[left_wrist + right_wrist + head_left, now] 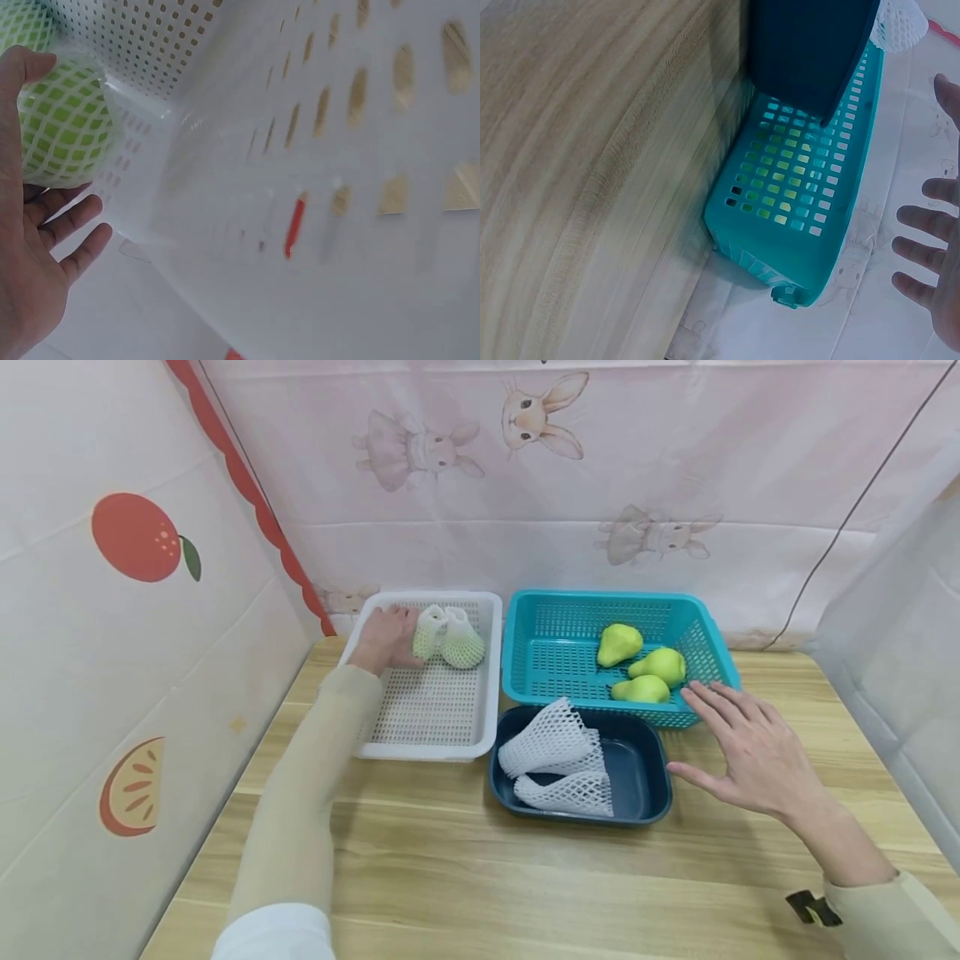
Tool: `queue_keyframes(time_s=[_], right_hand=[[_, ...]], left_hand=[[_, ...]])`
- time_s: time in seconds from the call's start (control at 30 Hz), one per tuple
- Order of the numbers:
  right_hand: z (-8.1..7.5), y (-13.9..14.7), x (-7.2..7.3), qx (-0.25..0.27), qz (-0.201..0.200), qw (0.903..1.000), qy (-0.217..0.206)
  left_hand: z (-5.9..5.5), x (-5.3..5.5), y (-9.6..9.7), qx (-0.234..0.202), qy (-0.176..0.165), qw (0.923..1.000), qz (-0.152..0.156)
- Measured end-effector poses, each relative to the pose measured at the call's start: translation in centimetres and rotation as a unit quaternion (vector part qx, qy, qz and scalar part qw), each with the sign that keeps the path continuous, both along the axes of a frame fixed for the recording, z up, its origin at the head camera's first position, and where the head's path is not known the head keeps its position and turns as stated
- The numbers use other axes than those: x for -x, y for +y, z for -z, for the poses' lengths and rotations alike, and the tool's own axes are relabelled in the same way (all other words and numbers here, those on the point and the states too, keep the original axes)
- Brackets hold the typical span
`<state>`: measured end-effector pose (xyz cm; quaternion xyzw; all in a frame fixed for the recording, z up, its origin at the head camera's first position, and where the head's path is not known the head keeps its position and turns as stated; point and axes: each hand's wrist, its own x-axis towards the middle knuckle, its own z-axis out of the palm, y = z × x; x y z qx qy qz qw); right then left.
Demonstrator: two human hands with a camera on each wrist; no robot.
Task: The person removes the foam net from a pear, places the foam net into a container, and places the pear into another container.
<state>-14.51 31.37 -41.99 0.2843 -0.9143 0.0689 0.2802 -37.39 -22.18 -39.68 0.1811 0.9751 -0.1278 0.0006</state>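
Left hand [386, 639]: thumb and fingers around a green pear in white foam mesh [427, 633]; whether they grip, cannot tell, fingertips partly hidden.
White perforated plastic basket [427, 752]: under the left hand, also holding a second netted pear [462, 645].
Right hand [765, 752]: fingers spread, holding nothing; cut off in its wrist view.
Teal latticed basket [547, 652]: beside the right hand, three bare pears [648, 689] inside.
Navy rounded tray [637, 777]: between the hands, limp foam sleeves [547, 739] overlapping.
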Motion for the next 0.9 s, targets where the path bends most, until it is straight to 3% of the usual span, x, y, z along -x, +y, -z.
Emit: queue_keyframes(time_s=[0.63,0.9], right_hand=[[0.0,0.0,0.2,-0.001,-0.002,1.0,0.004],[0.0,0.0,0.2,-0.003,0.002,1.0,-0.007]], left_hand=[[-2.0,-1.2,-0.4,-0.014,0.015,0.9997,0.014],[-2.8,-1.9,-0.1,0.007,0.018,0.9994,0.028]])
